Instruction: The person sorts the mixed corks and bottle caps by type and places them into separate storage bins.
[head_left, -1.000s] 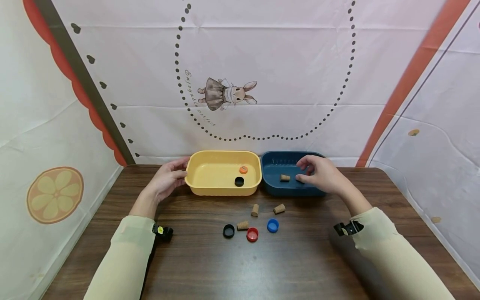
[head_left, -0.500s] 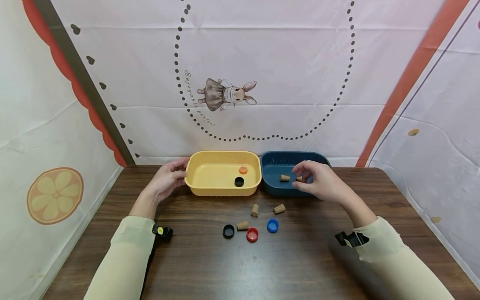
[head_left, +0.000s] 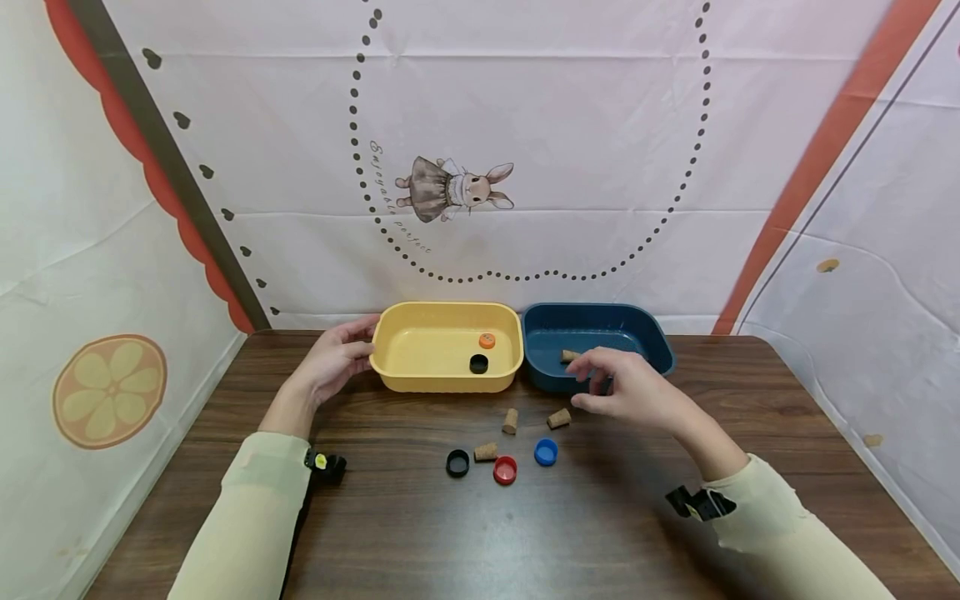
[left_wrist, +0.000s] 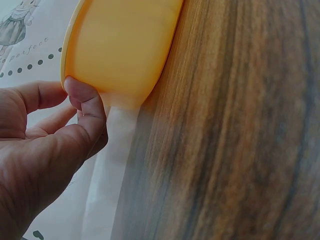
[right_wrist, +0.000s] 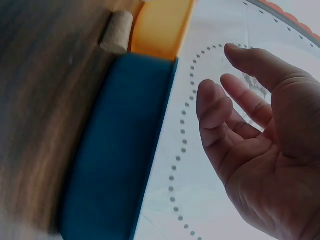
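Observation:
My left hand (head_left: 335,357) holds the left end of the yellow basin (head_left: 420,379), thumb and finger at its rim in the left wrist view. Inside that basin lie an orange bottle cap (head_left: 487,341) and a black cap (head_left: 478,363). My right hand (head_left: 630,387) hovers over the front edge of the blue basin (head_left: 652,342), fingers loosely bent and nothing between them, as the right wrist view confirms. One cork (head_left: 570,356) shows in the blue basin; the hand covers part of the floor beside it.
In front of the basins lie three corks, one near the blue basin (head_left: 558,418), plus a black cap (head_left: 457,462), a red cap (head_left: 505,470) and a blue cap (head_left: 546,452). A printed cloth (head_left: 600,167) hangs behind the wooden table (head_left: 405,533).
My right hand has let go of a cork in the blue basin and drawn back toward the front edge, now hiding that cork. The left hand stays at the yellow basin.

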